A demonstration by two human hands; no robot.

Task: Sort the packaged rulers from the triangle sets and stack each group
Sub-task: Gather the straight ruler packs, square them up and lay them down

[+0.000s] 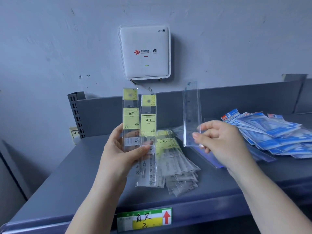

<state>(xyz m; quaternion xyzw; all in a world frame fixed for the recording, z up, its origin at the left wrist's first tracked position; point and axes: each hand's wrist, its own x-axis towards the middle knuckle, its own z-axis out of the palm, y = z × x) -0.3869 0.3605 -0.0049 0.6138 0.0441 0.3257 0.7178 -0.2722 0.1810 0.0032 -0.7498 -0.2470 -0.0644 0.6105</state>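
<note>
The blue triangle sets (pixel 270 134) lie fanned on the shelf (pixel 67 174) at the right, with the ruler pile (pixel 175 164) in the middle. The left hand (pixel 123 152) has a grip on two yellow-label rulers (pixel 140 132) and the right hand (pixel 222 141) pinches a clear ruler (pixel 192 114). They look light, flat and slippery, so hold them low across the width.

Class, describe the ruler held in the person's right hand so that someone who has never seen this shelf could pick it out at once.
Start at the white WiFi box on the wall; just below and to its right, the right hand holds a clear ruler upright above the grey shelf. Unlike the two packaged rulers in the left hand, it has no yellow label.
</note>
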